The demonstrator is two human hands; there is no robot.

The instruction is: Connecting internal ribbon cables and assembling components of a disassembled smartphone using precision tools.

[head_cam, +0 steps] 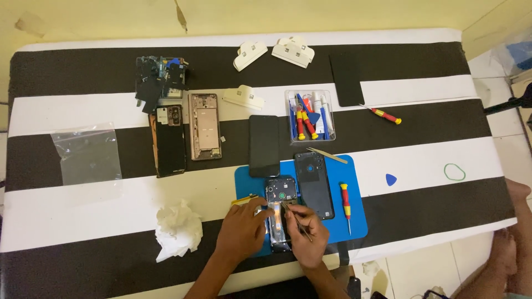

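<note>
An opened phone body [280,194] lies on a blue work mat [354,182] near the table's front edge. My left hand [241,230] rests on the mat beside the phone's left side, fingers touching its edge. My right hand [306,235] grips metal tweezers [293,217] whose tip points into the phone's middle. A dark blue back cover [314,185] lies just right of the phone. A red and yellow screwdriver [346,206] lies further right on the mat.
A black and white striped cloth [111,111] covers the table. Crumpled white tissue [176,230], a plastic bag [88,152], other dismantled phones [188,133], a black screen [264,145], a tool box [310,115], white clips [292,51], a blue pick [390,179] and a second screwdriver [382,114] lie around.
</note>
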